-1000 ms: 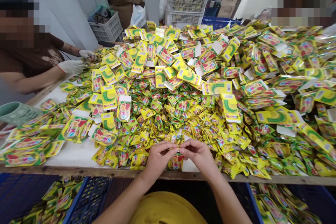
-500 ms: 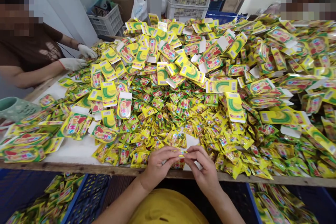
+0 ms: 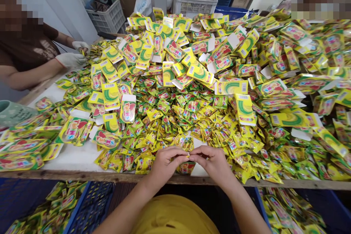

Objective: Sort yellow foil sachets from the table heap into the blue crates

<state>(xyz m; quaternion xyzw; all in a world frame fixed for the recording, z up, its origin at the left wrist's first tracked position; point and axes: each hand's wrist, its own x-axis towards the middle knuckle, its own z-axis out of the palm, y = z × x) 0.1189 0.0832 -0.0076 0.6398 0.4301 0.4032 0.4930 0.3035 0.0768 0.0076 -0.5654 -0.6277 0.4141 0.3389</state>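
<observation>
My left hand (image 3: 169, 164) and my right hand (image 3: 210, 161) meet fingertip to fingertip just above the table's front edge. Both pinch a small yellow packet (image 3: 188, 155), mostly hidden by the fingers. Below the fingertips a yellow and green packet (image 3: 185, 168) shows on the table. Around both hands lie small shiny candy packets (image 3: 153, 139), yellow and green, heaped against a pile of flat cardboard boxes (image 3: 201, 75) with printed watermelon pictures. Several of these boxes have their white end flaps open.
A co-worker's gloved hands (image 3: 71, 59) are at the pile's left end. On the left stands a pale green mug (image 3: 16, 113). Blue crates (image 3: 94, 204) holding packets sit below the wooden table edge (image 3: 117, 176). Behind are grey crates (image 3: 196, 6) and a white basket (image 3: 108, 16).
My hands have drawn closer together, with the fingertips now touching and more of the packet covered. The co-worker's gloved hands have shifted and one is raised slightly.
</observation>
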